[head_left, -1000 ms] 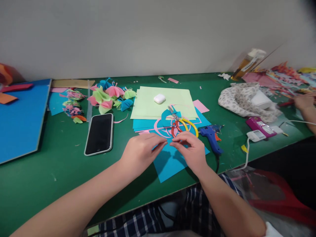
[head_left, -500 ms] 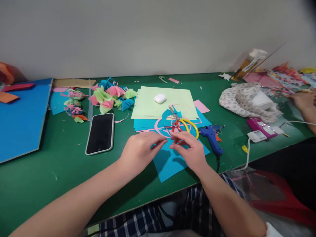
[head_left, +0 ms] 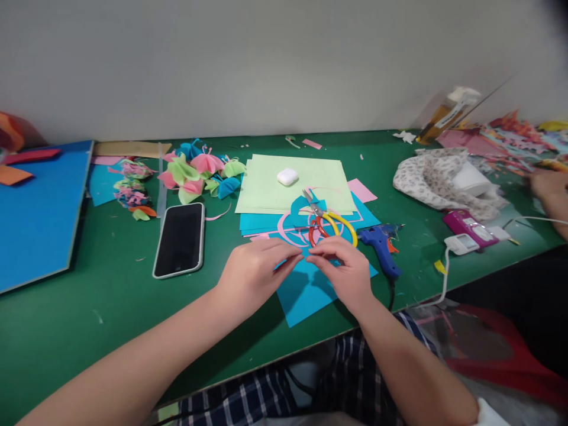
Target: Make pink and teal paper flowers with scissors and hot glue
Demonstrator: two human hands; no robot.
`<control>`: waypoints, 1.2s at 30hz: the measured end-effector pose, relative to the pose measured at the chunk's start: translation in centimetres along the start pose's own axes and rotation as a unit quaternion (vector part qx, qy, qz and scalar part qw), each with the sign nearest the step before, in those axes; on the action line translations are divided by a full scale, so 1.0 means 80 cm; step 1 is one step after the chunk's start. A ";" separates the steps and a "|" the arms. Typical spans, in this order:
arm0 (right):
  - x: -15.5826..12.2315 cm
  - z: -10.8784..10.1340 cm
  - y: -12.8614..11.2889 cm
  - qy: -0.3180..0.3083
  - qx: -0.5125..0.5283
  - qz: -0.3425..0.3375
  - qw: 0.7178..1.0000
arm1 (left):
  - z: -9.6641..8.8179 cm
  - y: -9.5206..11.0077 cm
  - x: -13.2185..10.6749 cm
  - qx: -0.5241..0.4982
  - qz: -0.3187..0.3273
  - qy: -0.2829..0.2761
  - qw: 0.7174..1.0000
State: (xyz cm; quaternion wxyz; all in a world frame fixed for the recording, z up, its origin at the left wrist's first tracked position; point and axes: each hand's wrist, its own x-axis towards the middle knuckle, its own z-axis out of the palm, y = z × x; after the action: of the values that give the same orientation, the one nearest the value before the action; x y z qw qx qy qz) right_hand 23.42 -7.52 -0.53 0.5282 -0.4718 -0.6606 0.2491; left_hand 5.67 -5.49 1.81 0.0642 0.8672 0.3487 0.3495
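My left hand [head_left: 257, 272] and my right hand [head_left: 344, 272] meet fingertip to fingertip above a blue paper sheet [head_left: 306, 302]. Each one is closed in a pinch; whatever lies between the fingers is too small or hidden to make out. Just beyond my right hand lie scissors [head_left: 339, 228] with a yellow and a red handle, blades pointing away. Under them are pink paper cutouts [head_left: 286, 228] and a curved blue paper scrap [head_left: 299, 210]. Behind these, pale green sheets [head_left: 261, 183] are stacked on blue paper, with a white rounded case [head_left: 287, 176] on top.
A phone [head_left: 180, 239] lies to the left, folded paper flowers [head_left: 190, 171] behind it. A blue board [head_left: 39, 219] takes up the far left. On the right are a blue glue gun [head_left: 379, 245], a patterned cloth [head_left: 417, 177], a purple device [head_left: 470, 229] and another person's hand [head_left: 550, 186].
The fingers of my right hand have drawn together into a tighter pinch, and my left fingertips have shifted slightly right. The other person's hand has moved a little to the right.
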 end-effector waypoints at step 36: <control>0.002 -0.002 -0.001 -0.038 0.147 0.170 0.974 | 0.007 -0.001 -0.004 0.079 0.033 0.026 0.996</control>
State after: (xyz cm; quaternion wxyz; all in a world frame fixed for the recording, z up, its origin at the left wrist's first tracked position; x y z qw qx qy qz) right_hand 23.58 -7.46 -0.36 0.5160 -0.4844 -0.5465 0.4477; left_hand 5.81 -5.58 1.18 -0.0255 0.8714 0.3480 0.3448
